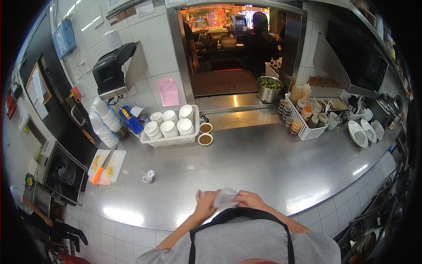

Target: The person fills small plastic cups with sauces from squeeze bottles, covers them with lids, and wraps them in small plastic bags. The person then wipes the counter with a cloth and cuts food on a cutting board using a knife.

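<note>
Between my hands, close to my chest at the counter's front edge, is a thin translucent plastic piece (226,198), perhaps a small bag or cup. My left hand (206,203) pinches its left side with closed fingers. On its right side, the fingers of my right hand (249,199) are closed on it too. A small clear container (148,176) stands on the steel counter (189,171) to the left. Farther back are two white bowls of brown sauce, one nearer (205,139) and one behind it (205,127).
A white basket (171,141) of stacked small bowls stands at the back. On the left, a cutting board (115,165) holds an orange-handled knife (100,170). A condiment basket (313,133) and plates (358,134) are right. People are beyond the window and at far left.
</note>
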